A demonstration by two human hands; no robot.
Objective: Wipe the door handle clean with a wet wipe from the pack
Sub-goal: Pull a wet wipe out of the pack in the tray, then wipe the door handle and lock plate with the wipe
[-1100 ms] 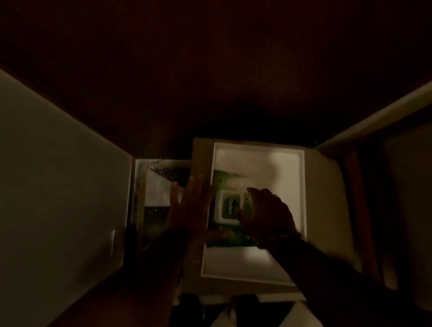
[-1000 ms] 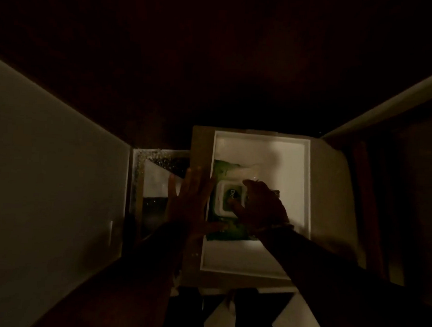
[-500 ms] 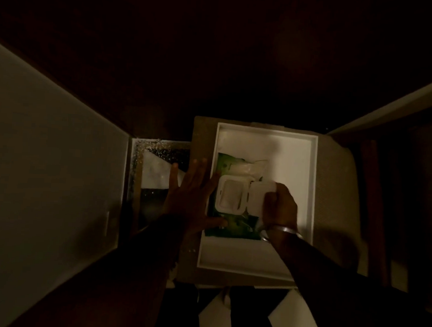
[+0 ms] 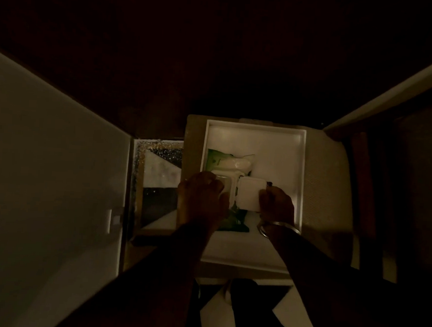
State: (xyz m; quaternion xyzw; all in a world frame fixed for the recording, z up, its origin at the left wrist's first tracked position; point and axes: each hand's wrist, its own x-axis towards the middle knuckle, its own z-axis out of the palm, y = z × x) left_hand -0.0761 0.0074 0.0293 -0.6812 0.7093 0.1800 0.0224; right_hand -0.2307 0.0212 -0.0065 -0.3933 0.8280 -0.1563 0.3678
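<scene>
Dim white tray: right hand pinches lid open, left hand curled over pack.

The left hand hid the open mouth of the green wipe pack; darkness swallowed everything beyond the white tray.

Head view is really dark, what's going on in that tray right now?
A person is opening a green wet wipe pack that lies in a white tray. The right hand holds the pack's white flip lid folded open to the right. The left hand is over the pack's opening with its fingers curled there, apparently reaching for a wipe. No wipe is visibly pulled out yet, and the door handle is not in view.
</scene>
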